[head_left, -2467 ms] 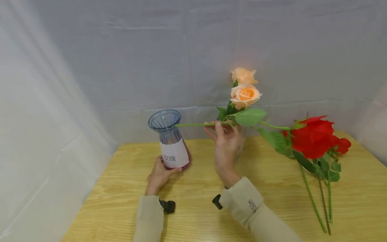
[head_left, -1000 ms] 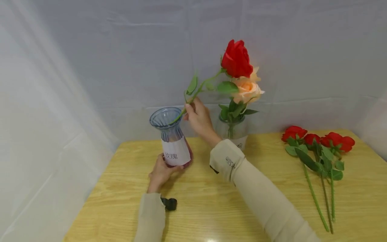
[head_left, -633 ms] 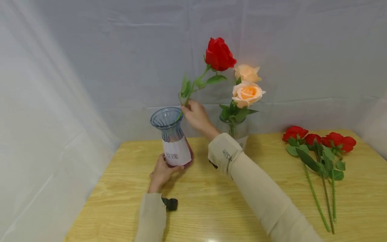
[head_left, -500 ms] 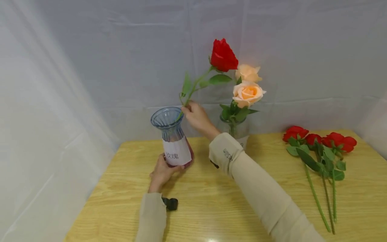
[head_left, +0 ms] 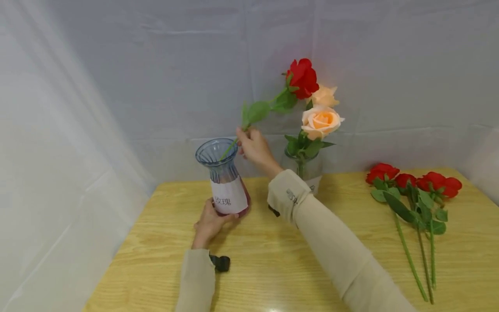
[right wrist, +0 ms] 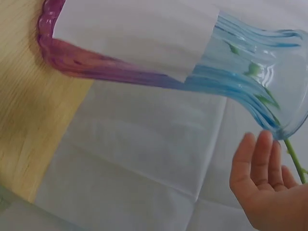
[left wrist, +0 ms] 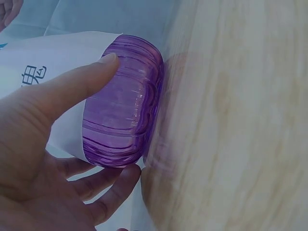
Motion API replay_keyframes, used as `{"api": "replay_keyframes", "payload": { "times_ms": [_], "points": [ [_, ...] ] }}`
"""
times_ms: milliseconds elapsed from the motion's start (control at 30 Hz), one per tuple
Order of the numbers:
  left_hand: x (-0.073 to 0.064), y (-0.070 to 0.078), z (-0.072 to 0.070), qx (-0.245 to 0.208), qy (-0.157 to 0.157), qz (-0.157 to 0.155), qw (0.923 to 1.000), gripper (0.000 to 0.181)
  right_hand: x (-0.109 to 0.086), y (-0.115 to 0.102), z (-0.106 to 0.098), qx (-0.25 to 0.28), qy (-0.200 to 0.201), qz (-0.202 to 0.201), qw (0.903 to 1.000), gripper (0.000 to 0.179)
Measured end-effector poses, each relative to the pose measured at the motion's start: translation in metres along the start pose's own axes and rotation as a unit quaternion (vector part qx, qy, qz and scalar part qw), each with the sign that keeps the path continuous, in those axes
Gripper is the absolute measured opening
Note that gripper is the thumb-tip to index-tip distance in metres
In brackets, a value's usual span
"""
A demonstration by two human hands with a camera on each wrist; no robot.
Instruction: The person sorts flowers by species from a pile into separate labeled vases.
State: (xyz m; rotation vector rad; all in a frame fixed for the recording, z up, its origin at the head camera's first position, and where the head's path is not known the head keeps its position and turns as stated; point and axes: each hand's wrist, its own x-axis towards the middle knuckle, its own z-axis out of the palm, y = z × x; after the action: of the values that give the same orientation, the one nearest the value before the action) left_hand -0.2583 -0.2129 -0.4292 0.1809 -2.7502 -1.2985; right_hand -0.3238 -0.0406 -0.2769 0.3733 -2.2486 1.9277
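My left hand (head_left: 210,223) grips the base of a glass vase (head_left: 222,173), thumb in front and fingers behind. The vase is blue at the flared mouth and purple at the bottom (left wrist: 122,106), and wears a white paper label (head_left: 230,195) with dark characters. My right hand (head_left: 255,149) is at the right of the rim, pinching the stem of a red rose (head_left: 303,79). The rose leans to the right, and its lower stem (right wrist: 274,113) reaches into the vase mouth. In the right wrist view the right hand (right wrist: 267,187) shows curled fingers close under the rim.
Behind my right forearm stands a clear glass vase (head_left: 290,162) holding two peach roses (head_left: 321,121); the red bloom overlaps one of them. Several red roses (head_left: 432,180) lie on the right of the wooden table (head_left: 241,277). A pale cloth (head_left: 175,78) hangs behind.
The red rose has come up and left from low at the right, its stem passing into the vase mouth. Lately its bloom has tipped right and turned. The left hand stays on the vase.
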Motion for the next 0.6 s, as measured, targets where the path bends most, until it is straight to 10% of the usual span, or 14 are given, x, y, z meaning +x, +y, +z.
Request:
{"api": "replay_keyframes", "payload": {
  "times_ms": [200,600],
  "points": [
    [-0.001,0.002,0.000,-0.003,0.001,0.002,1.0000,0.086,0.002,0.002,0.004,-0.031,0.026,-0.018,0.9990,0.028],
    [0.001,0.000,0.001,0.000,-0.001,-0.003,1.0000,0.087,0.006,-0.011,0.003,-0.204,-0.111,-0.015,0.9725,0.033]
  ]
}}
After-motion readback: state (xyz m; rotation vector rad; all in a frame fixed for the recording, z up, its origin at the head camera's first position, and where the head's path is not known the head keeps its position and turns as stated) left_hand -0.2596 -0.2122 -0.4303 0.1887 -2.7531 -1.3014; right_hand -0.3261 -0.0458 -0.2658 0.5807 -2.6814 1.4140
